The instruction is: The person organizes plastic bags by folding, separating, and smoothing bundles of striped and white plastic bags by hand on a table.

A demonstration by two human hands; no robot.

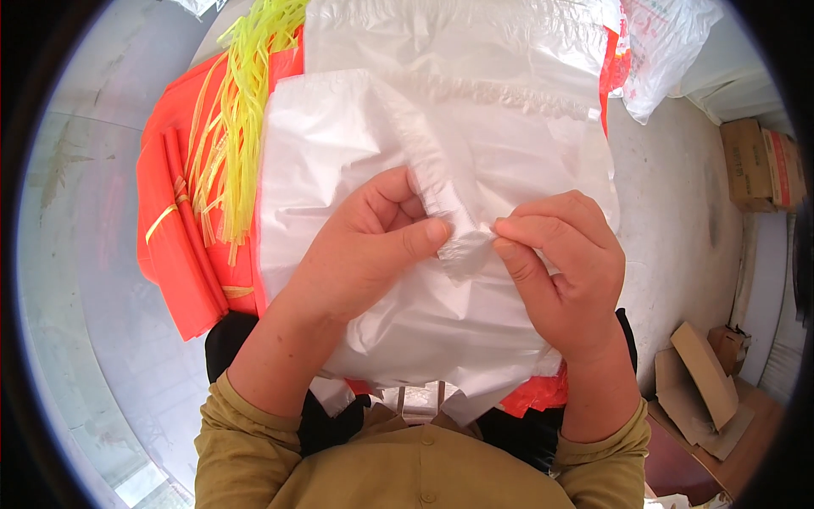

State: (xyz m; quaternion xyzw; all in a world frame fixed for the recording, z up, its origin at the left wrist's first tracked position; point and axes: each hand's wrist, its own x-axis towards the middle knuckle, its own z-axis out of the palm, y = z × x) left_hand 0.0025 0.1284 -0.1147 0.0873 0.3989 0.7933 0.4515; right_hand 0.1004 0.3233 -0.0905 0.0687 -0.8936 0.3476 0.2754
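Thin white translucent plastic bags (407, 314) lie spread in a stack before me. My left hand (365, 237) grips a gathered, folded edge of the top plastic bag, its thumb pressed on the fold and its fingers partly hidden behind. Close by on the right, my right hand (564, 263) pinches a small corner of the same bag between thumb and forefinger. Between the two hands the folded strip is wrinkled and lifted off the stack.
Left of the stack lie red plastic sheets (170, 110), red rolls tied with yellow bands (182, 246), and a bunch of yellow-green plastic ties (242, 127). A crumpled plastic bag (661, 51) hangs at the far right. Cardboard boxes (750, 165) and opened cardboard (699, 390) stand on the right.
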